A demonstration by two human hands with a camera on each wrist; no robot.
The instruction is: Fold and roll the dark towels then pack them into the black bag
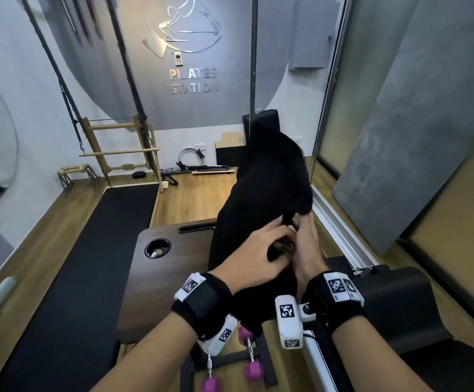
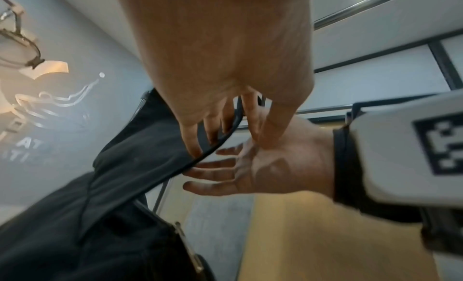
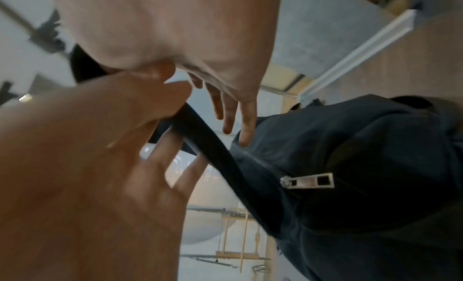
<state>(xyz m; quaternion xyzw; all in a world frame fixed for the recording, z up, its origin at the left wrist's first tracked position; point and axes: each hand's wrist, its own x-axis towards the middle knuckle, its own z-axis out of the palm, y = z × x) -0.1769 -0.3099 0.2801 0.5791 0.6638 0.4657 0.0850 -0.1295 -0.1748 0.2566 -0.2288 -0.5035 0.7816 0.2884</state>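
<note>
Hidden: black bag (image 1: 261,193) contents unseen.
Left hand (image 1: 251,258): grips strap (image 3: 200,131).
Right hand (image 1: 306,250): fingers straight, released.
Right wrist only: zipper pull (image 3: 308,182).

We count 1 black bag (image 1: 264,193) at our fingertips, 2 hands on it (left hand (image 1: 254,260), right hand (image 1: 306,247)), and 2 pink dumbbells (image 1: 251,360) below our wrists.
</note>
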